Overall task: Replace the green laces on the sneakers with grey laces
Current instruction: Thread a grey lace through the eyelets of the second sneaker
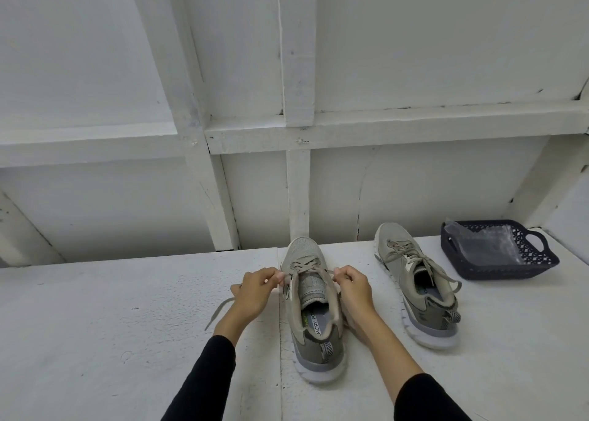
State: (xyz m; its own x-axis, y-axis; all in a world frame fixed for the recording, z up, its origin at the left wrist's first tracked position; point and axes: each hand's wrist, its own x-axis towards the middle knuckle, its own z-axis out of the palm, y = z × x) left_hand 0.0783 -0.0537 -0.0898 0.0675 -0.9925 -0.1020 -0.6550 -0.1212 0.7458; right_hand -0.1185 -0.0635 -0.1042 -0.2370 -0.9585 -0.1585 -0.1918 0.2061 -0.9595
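Both hands, left (255, 288) and right (352, 288), pinch grey lace (220, 312) ends beside the near sneaker (310, 312); right of it, second sneaker (417, 280), then basket (497, 250).

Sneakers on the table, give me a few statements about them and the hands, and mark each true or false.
1. Both hands pinch lace ends on the near sneaker. True: left hand, right hand.
2. The far sneaker is already laced in grey. True.
3. The basket sits left of the sneakers. False: it sits to their right.
4. The near sneaker lies on its side. False: it stands upright on its sole.
5. The basket holds clear plastic. True.
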